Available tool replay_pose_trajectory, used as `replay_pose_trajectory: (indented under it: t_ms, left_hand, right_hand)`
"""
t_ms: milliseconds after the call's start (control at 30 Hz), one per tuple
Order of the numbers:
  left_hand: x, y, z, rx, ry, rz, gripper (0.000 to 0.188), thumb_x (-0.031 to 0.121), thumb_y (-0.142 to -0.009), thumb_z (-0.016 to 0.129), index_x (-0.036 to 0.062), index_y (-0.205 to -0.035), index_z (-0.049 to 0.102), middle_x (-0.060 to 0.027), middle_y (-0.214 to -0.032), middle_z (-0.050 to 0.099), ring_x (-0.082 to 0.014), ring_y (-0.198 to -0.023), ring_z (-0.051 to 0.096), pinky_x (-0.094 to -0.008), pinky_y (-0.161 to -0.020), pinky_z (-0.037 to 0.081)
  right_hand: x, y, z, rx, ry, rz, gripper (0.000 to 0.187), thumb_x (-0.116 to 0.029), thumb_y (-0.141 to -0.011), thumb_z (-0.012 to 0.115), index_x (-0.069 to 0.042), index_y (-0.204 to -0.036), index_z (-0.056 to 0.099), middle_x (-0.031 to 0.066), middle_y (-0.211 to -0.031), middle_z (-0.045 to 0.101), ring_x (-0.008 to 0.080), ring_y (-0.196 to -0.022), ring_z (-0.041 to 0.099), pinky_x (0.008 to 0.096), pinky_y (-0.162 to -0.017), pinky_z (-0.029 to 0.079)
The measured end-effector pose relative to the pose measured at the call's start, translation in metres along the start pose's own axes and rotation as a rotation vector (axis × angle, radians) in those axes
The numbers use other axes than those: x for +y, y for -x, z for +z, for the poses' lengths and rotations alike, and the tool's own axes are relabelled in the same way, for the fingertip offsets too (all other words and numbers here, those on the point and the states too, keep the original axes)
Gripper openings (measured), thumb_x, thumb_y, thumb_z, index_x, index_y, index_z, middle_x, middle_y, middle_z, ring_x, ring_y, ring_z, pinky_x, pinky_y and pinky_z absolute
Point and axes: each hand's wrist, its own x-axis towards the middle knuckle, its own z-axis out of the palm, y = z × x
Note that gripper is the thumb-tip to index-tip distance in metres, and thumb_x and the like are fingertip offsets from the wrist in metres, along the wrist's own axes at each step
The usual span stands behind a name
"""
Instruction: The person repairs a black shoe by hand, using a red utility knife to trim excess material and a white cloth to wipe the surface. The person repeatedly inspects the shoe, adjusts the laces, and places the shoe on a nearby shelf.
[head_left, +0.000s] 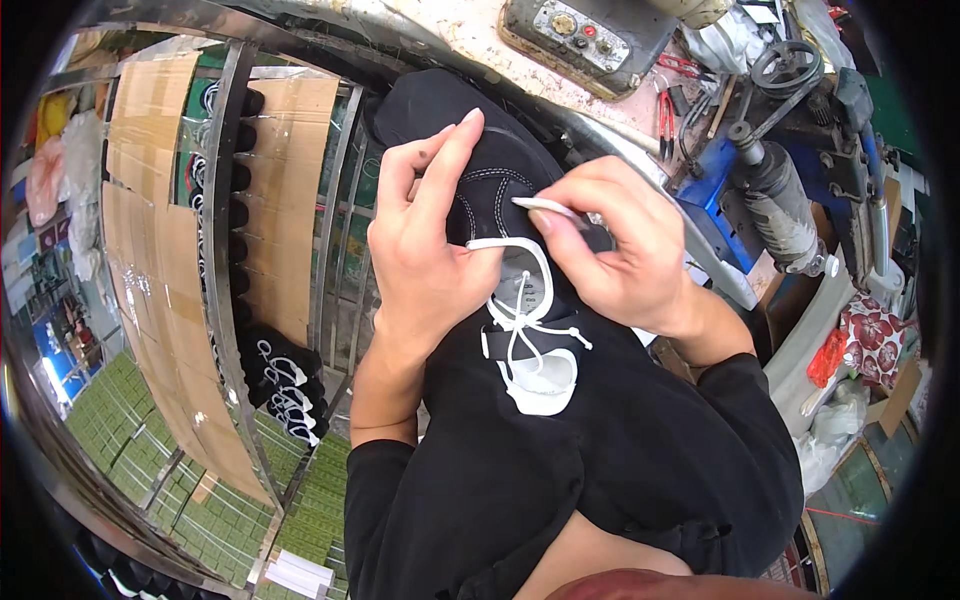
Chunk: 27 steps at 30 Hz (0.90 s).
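Your right hand closely pinches the white strip, your left hand is half-curled and I cannot tell its hold, so better steady the shoe upper between them before pulling.

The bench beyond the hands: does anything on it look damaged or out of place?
Somewhat: on the bench, red-handled pliers lie loose in a jumble of tools, and the control box looks grimy and stained, perhaps simply from use.
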Motion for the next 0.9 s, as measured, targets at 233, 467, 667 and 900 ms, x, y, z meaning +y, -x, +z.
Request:
replay_pose_trajectory:
  t_ms: [233,467,667,900]
  left_hand:
    - [0.002,0.001,0.005,0.032,-0.065,0.05,0.067,0.001,-0.068,0.073,0.0081,-0.134,0.063,-0.0139,-0.113,0.062,-0.0296,-0.094,0.071,-0.0365,-0.071,0.059]
    - [0.001,0.004,0.008,-0.015,-0.027,-0.005,0.065,0.001,-0.067,0.072,0.008,-0.131,0.065,-0.0148,-0.113,0.062,-0.0313,-0.101,0.071,-0.038,-0.072,0.059]
    - [-0.006,0.006,0.004,0.019,-0.033,0.016,0.067,0.0,-0.065,0.072,0.0081,-0.131,0.064,-0.0141,-0.113,0.062,-0.0306,-0.095,0.071,-0.0368,-0.072,0.059]
    - [-0.002,0.006,0.009,0.006,-0.046,0.018,0.067,0.0,-0.066,0.073,0.008,-0.132,0.064,-0.0134,-0.112,0.062,-0.03,-0.092,0.071,-0.0367,-0.072,0.059]
  right_hand:
    - [-0.007,-0.005,0.003,-0.016,0.168,0.026,0.013,-0.002,-0.078,0.077,0.001,-0.084,0.066,0.0095,-0.073,0.064,0.0227,-0.057,0.063,0.0324,-0.05,0.05]
    - [0.009,0.008,0.02,0.17,0.281,-0.172,0.016,0.003,-0.077,0.077,0.001,-0.087,0.064,0.01,-0.073,0.063,0.0238,-0.059,0.062,0.0307,-0.053,0.051]
    - [0.004,0.01,0.007,0.103,-0.119,0.231,0.01,0.002,-0.081,0.076,0.004,-0.087,0.067,0.008,-0.075,0.067,0.013,-0.063,0.063,0.0252,-0.058,0.05]
    - [0.002,-0.001,0.008,-0.026,0.14,0.128,0.014,-0.001,-0.079,0.076,-0.001,-0.078,0.062,0.0087,-0.068,0.062,0.0195,-0.057,0.061,0.0318,-0.053,0.048]
